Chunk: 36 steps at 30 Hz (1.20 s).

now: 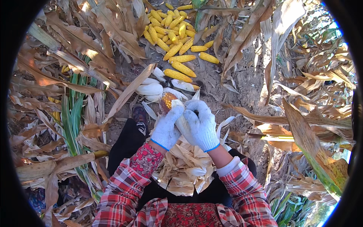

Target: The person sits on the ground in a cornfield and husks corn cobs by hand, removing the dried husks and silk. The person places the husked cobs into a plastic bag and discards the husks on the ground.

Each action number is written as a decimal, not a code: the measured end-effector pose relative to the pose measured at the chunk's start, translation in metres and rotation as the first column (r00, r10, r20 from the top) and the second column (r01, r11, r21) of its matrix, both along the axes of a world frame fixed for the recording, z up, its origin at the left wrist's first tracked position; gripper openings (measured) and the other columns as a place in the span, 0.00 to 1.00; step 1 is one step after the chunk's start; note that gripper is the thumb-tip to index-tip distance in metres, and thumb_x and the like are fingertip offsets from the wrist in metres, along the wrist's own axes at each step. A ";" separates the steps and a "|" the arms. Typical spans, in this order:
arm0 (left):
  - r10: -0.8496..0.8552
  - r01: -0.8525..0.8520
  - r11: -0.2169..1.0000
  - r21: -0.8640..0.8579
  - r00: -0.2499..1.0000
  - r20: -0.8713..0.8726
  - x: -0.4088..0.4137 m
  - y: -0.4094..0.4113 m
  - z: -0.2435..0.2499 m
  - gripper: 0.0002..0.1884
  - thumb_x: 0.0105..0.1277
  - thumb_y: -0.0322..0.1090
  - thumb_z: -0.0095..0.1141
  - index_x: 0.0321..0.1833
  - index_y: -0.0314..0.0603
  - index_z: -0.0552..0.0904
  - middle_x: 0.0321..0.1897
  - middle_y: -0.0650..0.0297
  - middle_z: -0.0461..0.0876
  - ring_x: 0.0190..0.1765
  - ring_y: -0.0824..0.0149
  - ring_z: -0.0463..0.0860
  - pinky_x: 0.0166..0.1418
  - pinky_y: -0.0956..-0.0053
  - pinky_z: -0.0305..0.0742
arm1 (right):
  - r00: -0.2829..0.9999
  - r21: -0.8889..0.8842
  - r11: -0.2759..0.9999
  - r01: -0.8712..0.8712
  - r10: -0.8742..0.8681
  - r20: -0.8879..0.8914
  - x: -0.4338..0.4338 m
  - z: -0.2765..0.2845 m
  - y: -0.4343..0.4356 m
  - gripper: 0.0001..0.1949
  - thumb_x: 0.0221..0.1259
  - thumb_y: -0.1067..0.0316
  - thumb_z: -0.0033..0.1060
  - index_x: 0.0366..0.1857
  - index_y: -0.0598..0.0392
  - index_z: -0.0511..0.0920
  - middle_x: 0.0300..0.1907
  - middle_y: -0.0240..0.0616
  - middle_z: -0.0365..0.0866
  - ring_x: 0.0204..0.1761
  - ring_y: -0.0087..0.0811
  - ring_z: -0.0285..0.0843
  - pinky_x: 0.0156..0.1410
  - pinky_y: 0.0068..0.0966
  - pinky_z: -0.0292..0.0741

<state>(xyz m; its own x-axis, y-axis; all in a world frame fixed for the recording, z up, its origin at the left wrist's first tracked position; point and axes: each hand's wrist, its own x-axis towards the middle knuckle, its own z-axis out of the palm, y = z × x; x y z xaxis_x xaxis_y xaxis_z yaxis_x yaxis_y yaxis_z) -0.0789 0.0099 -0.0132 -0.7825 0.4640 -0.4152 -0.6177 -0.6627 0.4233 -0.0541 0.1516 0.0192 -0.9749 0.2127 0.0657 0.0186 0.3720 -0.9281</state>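
Observation:
Between my two gloved hands is a corn ear [168,100], its pale husk partly peeled so that yellow kernels and brown silk show at the tip. My left hand [168,127], in a white knit glove, grips the ear on its left side. My right hand [202,124], gloved the same way, pinches the husk on the right with thumb and fingers. The lower end of the ear is partly hidden behind my hands. Just beyond it, several ears still in pale husks [149,88] lie on the soil. Loose dry husks [187,167] are heaped between my legs.
A pile of bare yellow corn ears [170,28] lies on the dirt ahead, with a few ears [181,66] trailing towards me. Dry corn stalks and leaves [85,56] crowd the left. More leaves [314,147] lean in from the right. My shoe [139,115] rests left of the husked ears.

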 end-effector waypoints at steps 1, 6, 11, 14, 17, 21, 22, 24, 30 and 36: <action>0.010 -0.010 1.000 -0.018 1.000 -0.011 0.000 -0.001 0.002 0.21 0.73 0.35 0.62 0.66 0.41 0.75 0.56 0.61 0.83 0.57 0.64 0.85 0.62 0.68 0.83 | 1.000 -0.083 0.997 -0.004 0.004 -0.006 -0.001 0.003 0.002 0.09 0.67 0.71 0.57 0.47 0.60 0.80 0.47 0.43 0.85 0.48 0.34 0.83 0.58 0.31 0.79; 0.016 -0.036 0.980 -0.196 0.995 -0.102 0.001 0.004 0.014 0.19 0.70 0.27 0.63 0.63 0.39 0.77 0.54 0.62 0.84 0.53 0.67 0.86 0.57 0.70 0.84 | 0.996 -0.213 0.972 -0.095 0.093 -0.016 -0.011 0.011 0.013 0.12 0.66 0.72 0.63 0.52 0.61 0.81 0.49 0.39 0.84 0.49 0.27 0.82 0.58 0.28 0.79; -0.057 0.008 0.960 -0.280 0.984 -0.166 0.000 0.008 0.014 0.20 0.69 0.25 0.64 0.63 0.38 0.77 0.54 0.62 0.84 0.54 0.67 0.86 0.57 0.70 0.84 | 0.980 -0.061 0.978 -0.197 0.195 -0.032 -0.016 0.014 0.023 0.11 0.62 0.71 0.69 0.46 0.60 0.83 0.48 0.41 0.85 0.49 0.33 0.83 0.57 0.29 0.79; -0.101 0.033 0.959 -0.283 0.968 -0.229 0.000 0.006 0.009 0.21 0.68 0.26 0.65 0.64 0.38 0.76 0.54 0.63 0.84 0.54 0.67 0.86 0.58 0.70 0.83 | 0.984 -0.047 0.983 -0.178 0.178 -0.007 -0.020 0.011 0.026 0.09 0.58 0.70 0.68 0.42 0.57 0.84 0.45 0.47 0.85 0.50 0.45 0.85 0.58 0.35 0.80; -0.123 0.083 0.973 -0.216 0.976 -0.179 0.001 0.005 0.008 0.23 0.69 0.28 0.65 0.65 0.39 0.75 0.55 0.62 0.83 0.55 0.66 0.85 0.60 0.70 0.83 | 0.979 0.046 0.984 -0.170 0.174 -0.104 -0.020 0.013 0.025 0.07 0.58 0.73 0.66 0.40 0.59 0.83 0.44 0.46 0.85 0.49 0.45 0.84 0.58 0.34 0.79; -0.108 0.108 0.994 -0.024 0.994 0.011 -0.006 0.011 0.015 0.22 0.75 0.41 0.61 0.67 0.41 0.74 0.57 0.61 0.82 0.58 0.64 0.84 0.63 0.66 0.82 | 0.993 0.060 0.997 -0.044 0.050 -0.103 -0.019 0.012 0.016 0.05 0.58 0.77 0.63 0.37 0.62 0.82 0.44 0.46 0.85 0.49 0.41 0.84 0.59 0.32 0.77; -0.089 0.086 0.995 0.046 0.992 0.083 -0.007 0.011 0.014 0.23 0.76 0.44 0.59 0.68 0.42 0.74 0.58 0.60 0.82 0.59 0.63 0.84 0.64 0.64 0.82 | 0.995 0.070 0.997 -0.019 0.026 -0.100 -0.018 0.013 0.014 0.05 0.58 0.77 0.62 0.37 0.62 0.81 0.44 0.46 0.85 0.49 0.41 0.84 0.59 0.32 0.77; -0.062 0.056 0.997 0.061 0.992 0.113 -0.009 0.011 0.007 0.25 0.77 0.50 0.55 0.69 0.44 0.73 0.59 0.59 0.82 0.60 0.61 0.83 0.64 0.63 0.82 | 0.984 0.129 0.991 0.030 -0.007 -0.177 -0.015 0.011 0.010 0.05 0.58 0.77 0.62 0.37 0.61 0.81 0.45 0.46 0.85 0.49 0.42 0.83 0.59 0.33 0.77; 0.131 -0.128 0.991 -0.040 0.989 0.069 -0.021 0.004 -0.014 0.28 0.74 0.60 0.56 0.66 0.49 0.74 0.57 0.57 0.82 0.60 0.57 0.82 0.67 0.54 0.79 | 0.932 0.036 0.998 0.045 -0.029 -0.360 -0.011 0.007 0.013 0.06 0.58 0.81 0.61 0.38 0.60 0.81 0.50 0.45 0.85 0.53 0.38 0.82 0.62 0.31 0.77; 0.293 -0.291 0.956 -0.038 0.953 0.073 -0.029 0.001 -0.007 0.27 0.71 0.61 0.60 0.61 0.51 0.76 0.50 0.59 0.82 0.52 0.58 0.84 0.60 0.54 0.82 | 0.956 -0.245 0.969 -0.045 -0.030 -0.292 -0.008 0.012 0.022 0.08 0.62 0.83 0.57 0.40 0.59 0.81 0.55 0.42 0.84 0.55 0.29 0.81 0.61 0.27 0.76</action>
